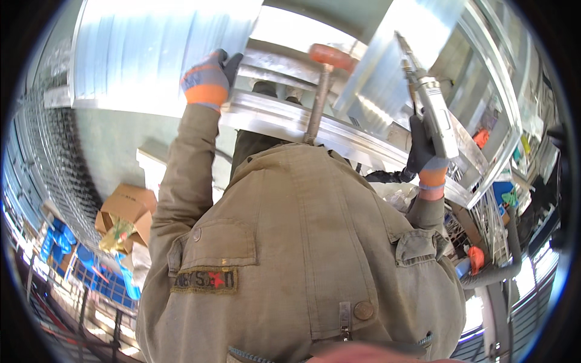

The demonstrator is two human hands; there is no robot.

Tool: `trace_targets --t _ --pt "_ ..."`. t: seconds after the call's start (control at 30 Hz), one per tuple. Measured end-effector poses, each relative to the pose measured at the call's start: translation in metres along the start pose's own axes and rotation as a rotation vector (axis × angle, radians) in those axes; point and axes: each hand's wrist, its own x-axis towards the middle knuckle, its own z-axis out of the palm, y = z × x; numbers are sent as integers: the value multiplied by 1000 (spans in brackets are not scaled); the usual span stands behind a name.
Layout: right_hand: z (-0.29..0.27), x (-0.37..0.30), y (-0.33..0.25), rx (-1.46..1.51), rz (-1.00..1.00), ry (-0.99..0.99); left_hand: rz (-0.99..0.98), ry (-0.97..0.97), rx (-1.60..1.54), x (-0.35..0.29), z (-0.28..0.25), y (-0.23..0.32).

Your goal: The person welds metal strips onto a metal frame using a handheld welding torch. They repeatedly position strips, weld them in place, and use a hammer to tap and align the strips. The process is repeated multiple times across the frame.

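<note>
My left hand, in a grey and orange glove with dark fingertips, rests at the right edge of a shiny bluish-white ribbed panel. Its fingers are partly apart, and nothing shows in its grip. Around a silver cylindrical tool with a long thin nose, the fingers of my gloved right hand are closed. The nose points up and away to the left. Between my hands, a mallet with a red-orange head crosses a metal rail; my jacket hides the lower end of its handle.
Another shiny panel slants across the far right, beside a metal frame. An open cardboard box stands at left, near wire mesh. At lower right are an orange item and a grey hose.
</note>
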Motion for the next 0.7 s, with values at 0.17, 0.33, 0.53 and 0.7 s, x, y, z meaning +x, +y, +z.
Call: trace_targets --t 0.17,0.33,0.53,0.7 --pt "-17 -27 114 -111 308 227 115 -388 -378 -36 52 109" --pt "-6 -35 213 -213 669 148 143 -574 -362 -61 97 163" --pt "15 -27 253 -337 775 124 4 -781 -652 -64 106 163" --pt "27 -26 249 -258 766 160 -21 -732 -748 -69 98 160"
